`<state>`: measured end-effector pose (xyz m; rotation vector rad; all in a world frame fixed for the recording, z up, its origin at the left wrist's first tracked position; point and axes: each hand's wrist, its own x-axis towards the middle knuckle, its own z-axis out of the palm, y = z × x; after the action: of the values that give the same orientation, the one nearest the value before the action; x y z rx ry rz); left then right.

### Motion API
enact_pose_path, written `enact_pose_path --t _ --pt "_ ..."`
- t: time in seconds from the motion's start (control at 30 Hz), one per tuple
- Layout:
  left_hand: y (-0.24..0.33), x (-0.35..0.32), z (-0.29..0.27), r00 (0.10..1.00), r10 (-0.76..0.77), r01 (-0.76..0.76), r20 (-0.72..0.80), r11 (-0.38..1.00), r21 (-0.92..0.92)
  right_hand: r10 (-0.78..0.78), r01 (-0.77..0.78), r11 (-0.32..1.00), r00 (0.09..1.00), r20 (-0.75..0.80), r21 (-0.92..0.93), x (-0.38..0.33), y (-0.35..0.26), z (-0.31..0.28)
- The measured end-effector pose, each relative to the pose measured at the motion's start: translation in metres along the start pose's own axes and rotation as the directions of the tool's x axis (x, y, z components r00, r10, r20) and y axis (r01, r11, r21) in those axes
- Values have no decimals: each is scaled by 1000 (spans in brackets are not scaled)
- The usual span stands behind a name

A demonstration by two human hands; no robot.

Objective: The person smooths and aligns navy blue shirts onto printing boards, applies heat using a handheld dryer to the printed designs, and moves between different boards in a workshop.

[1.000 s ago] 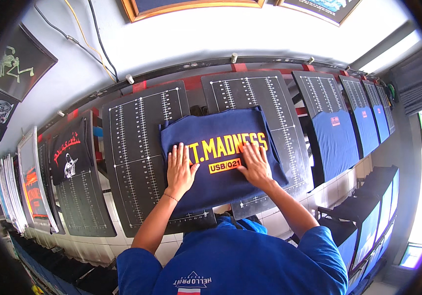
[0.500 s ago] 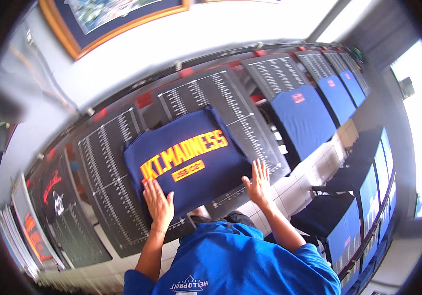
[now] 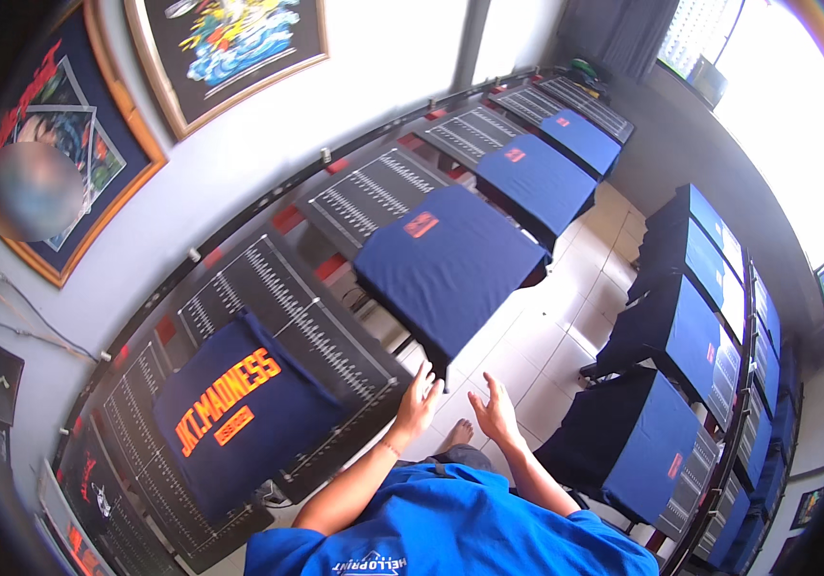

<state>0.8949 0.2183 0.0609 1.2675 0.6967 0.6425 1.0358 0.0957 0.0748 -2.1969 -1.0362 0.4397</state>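
The blue shirt (image 3: pixel 489 518) bears white print (image 3: pixel 370 564).

Black boards (image 3: pixel 350 350), 8 o'clock: folded shirt (image 3: pixel 258 437) lies across two. Upper boards (image 3: pixel 474 134), 1 o'clock: three blue shirts (image 3: pixel 455 269), draped. Opposite boards (image 3: pixel 689 490), 4 o'clock: more shirts (image 3: pixel 628 456), draped. Tiled floor (image 3: pixel 542 384): bare foot (image 3: pixel 456 435), 5 o'clock.

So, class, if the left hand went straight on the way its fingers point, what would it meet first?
The left hand would probably meet the blue shirt just ahead, near its lower edge, though depth is unclear.
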Motion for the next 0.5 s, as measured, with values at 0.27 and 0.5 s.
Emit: enact_pose_path --t 0.27,0.5 --pt "-117 57 72 874 -377 329 -306 923 -199 -23 18 1000 875 484 14 53 75 -56" --pt "49 45 121 953 -151 111 -264 981 -159 -382 341 924 822 423 172 91 30 -56"
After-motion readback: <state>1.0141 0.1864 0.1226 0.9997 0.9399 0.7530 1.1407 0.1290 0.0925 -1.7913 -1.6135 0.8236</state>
